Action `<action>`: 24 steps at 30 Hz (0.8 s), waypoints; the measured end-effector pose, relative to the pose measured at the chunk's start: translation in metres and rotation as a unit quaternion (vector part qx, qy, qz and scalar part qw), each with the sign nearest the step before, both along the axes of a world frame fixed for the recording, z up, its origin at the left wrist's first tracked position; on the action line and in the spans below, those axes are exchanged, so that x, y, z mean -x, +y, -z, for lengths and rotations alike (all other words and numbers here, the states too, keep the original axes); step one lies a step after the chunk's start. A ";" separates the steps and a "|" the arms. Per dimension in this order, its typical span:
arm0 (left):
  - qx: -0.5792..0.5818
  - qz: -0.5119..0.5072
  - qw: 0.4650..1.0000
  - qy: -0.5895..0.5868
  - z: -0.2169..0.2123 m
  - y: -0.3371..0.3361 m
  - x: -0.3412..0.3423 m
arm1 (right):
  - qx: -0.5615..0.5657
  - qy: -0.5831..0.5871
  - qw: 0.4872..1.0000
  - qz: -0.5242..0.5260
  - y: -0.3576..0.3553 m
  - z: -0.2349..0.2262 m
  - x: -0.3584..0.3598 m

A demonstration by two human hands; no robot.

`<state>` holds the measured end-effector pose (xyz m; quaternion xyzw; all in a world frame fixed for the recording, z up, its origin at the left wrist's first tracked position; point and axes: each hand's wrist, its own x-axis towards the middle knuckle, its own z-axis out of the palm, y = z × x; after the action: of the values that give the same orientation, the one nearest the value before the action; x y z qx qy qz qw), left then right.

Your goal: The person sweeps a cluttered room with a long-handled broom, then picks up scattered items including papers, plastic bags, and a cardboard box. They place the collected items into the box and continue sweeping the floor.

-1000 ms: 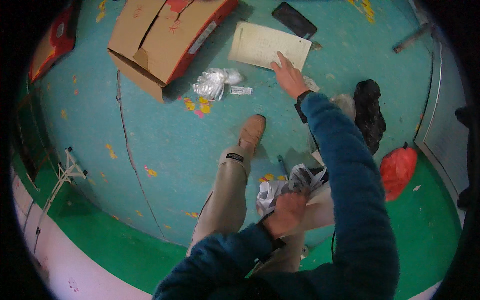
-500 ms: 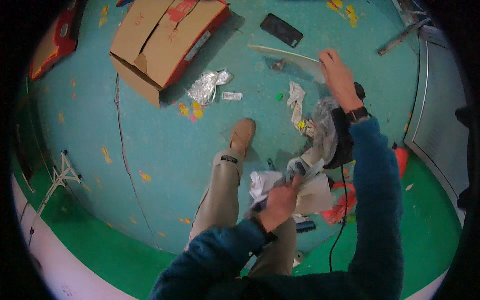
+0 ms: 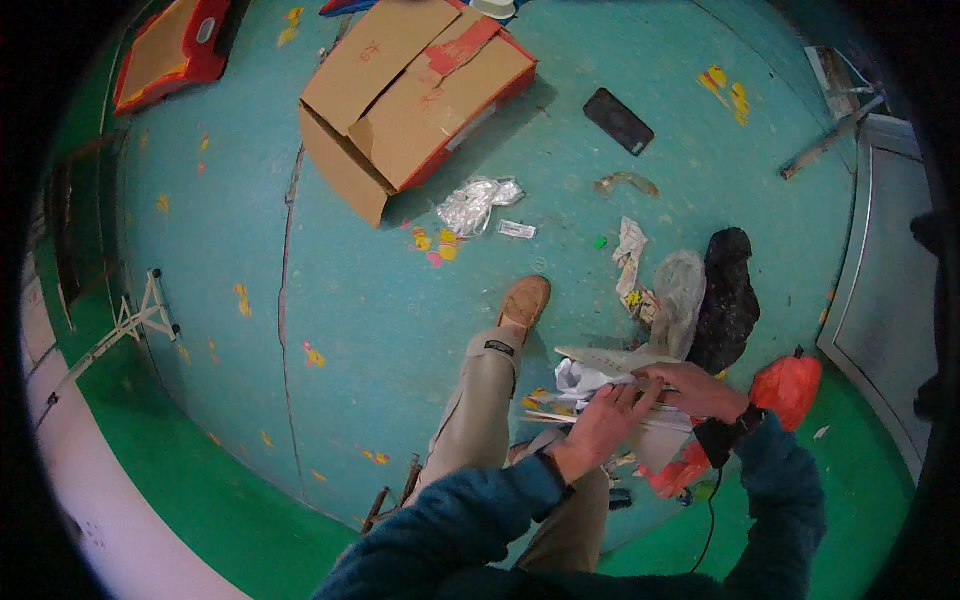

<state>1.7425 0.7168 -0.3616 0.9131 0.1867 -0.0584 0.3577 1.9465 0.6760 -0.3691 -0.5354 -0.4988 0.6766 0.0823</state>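
In front of my right knee, my two hands meet over a bundle of pale sheets and paper. My left hand (image 3: 605, 425) is closed on the stack of thin sheets (image 3: 548, 416), whose edges stick out to its left; its thumb is hidden. Crumpled white paper (image 3: 580, 378) bulges up just beyond those fingers. A pale flat sheet (image 3: 605, 358) lies along the far side of the bundle, and my right hand (image 3: 695, 390) closes over its right part, fingertips touching the left hand's. Below the hands a cream piece of card (image 3: 660, 450) hangs out.
Beyond the bundle lie a clear plastic bag (image 3: 680, 295), a black bag (image 3: 728, 300) and a red bag (image 3: 787, 390). Farther off are a phone (image 3: 618, 122), crumpled silvery wrap (image 3: 478, 205) and a cardboard box (image 3: 420, 90). A metal door (image 3: 885, 240) stands at right.
My right hand has come back from the far right with the pale flat sheet, down to the bundle. My left hand has moved slightly right to meet it. The view has shifted.
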 end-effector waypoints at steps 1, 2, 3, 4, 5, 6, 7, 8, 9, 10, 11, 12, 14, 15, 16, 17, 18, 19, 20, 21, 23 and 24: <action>-0.013 0.000 1.000 0.020 -0.001 0.001 0.000 | 0.030 0.010 0.999 0.024 0.005 -0.002 0.000; -0.030 0.005 0.998 0.049 -0.004 0.003 -0.001 | 0.064 0.021 0.997 0.048 0.009 -0.004 -0.001; -0.045 0.012 0.996 0.073 -0.004 0.005 0.000 | 0.081 0.064 0.991 0.082 0.013 -0.005 -0.002; -0.055 0.001 0.996 0.071 -0.005 0.007 0.000 | 0.094 0.030 0.993 0.072 0.015 -0.005 -0.002; -0.067 -0.008 0.996 0.061 -0.004 0.009 0.001 | 0.087 0.026 0.993 0.073 0.017 -0.003 -0.002; -0.085 -0.019 0.995 0.046 -0.002 0.011 0.001 | 0.083 0.024 0.993 0.076 0.018 -0.003 -0.002; -0.081 -0.069 0.994 0.021 0.000 0.012 0.003 | 0.081 0.039 0.992 0.085 0.018 -0.002 0.000; -0.069 -0.031 0.995 0.069 0.003 0.013 0.004 | 0.084 0.043 0.993 0.066 0.018 -0.002 0.002; -0.069 0.009 0.990 0.121 0.006 0.013 0.004 | 0.088 0.047 0.994 0.046 0.018 -0.003 0.003; -0.069 0.050 0.981 0.172 0.009 0.012 0.005 | 0.091 0.048 0.994 0.034 0.019 -0.004 0.004; 0.019 -0.078 0.982 0.169 0.011 0.010 0.004 | 0.083 0.045 0.995 0.009 0.022 -0.006 0.005; 0.029 -0.081 0.982 0.166 0.015 0.008 0.005 | 0.074 0.039 0.996 -0.007 0.027 -0.006 0.004; 0.061 -0.079 0.982 0.159 0.020 0.004 0.006 | 0.075 0.027 0.996 -0.040 0.041 -0.002 0.003; 0.058 -0.080 0.982 0.160 0.022 0.001 0.007 | 0.086 0.022 0.995 -0.055 0.053 0.006 0.000; 0.063 -0.075 0.981 0.167 0.024 -0.001 0.008 | 0.097 0.010 0.993 -0.070 0.069 0.017 -0.003; 0.063 -0.067 0.980 0.176 0.025 -0.002 0.008 | 0.016 -0.061 0.995 -0.078 0.086 0.035 0.000; 0.092 -0.065 0.976 0.185 0.027 -0.004 0.008 | -0.081 -0.129 0.986 -0.071 0.104 0.059 0.009; 0.113 -0.062 0.972 0.196 0.028 -0.004 0.008 | -0.136 -0.121 0.983 -0.020 0.123 0.087 0.024; 0.131 -0.059 0.967 0.210 0.029 -0.005 0.008 | -0.192 -0.164 0.967 -0.027 0.141 0.117 0.042; 0.155 -0.027 0.963 0.221 0.030 -0.005 0.007 | -0.310 -0.213 0.924 -0.063 0.157 0.147 0.066; 0.205 0.034 0.948 0.239 0.030 -0.004 0.008 | -0.366 -0.236 0.897 -0.073 0.201 0.209 0.109; 0.219 0.033 0.944 0.245 0.030 -0.004 0.008 | -0.415 -0.253 0.872 -0.054 0.216 0.232 0.130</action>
<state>1.7341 0.7128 -0.3917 0.7758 0.2212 -0.3310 0.4896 1.8162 0.8922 -0.6015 -0.5773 -0.7654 0.2521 0.1313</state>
